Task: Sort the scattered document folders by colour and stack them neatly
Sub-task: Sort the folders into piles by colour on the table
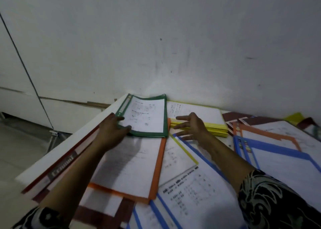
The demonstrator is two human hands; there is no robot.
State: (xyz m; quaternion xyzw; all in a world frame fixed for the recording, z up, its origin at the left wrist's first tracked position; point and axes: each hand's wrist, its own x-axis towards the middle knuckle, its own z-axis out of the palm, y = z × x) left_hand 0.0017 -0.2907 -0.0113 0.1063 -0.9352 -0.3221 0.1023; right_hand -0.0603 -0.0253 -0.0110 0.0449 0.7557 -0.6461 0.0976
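Blue folders [205, 185] lie closest, loose and crooked, next to an orange folder [157, 168]; the left hand [113, 127] pinches the near left corner of the green stack [147, 117], which sits in the far left corner of the surface [69, 142]; a hard push could slide it off that left edge, or knock the yellow stack [208, 114] just beside it; both arms reach forward; the right hand [191, 124] is wide open, fingers spread, holding nothing.

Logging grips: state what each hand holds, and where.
Left hand grips the green folder by its near left corner. Right hand, fingers spread, holds nothing.
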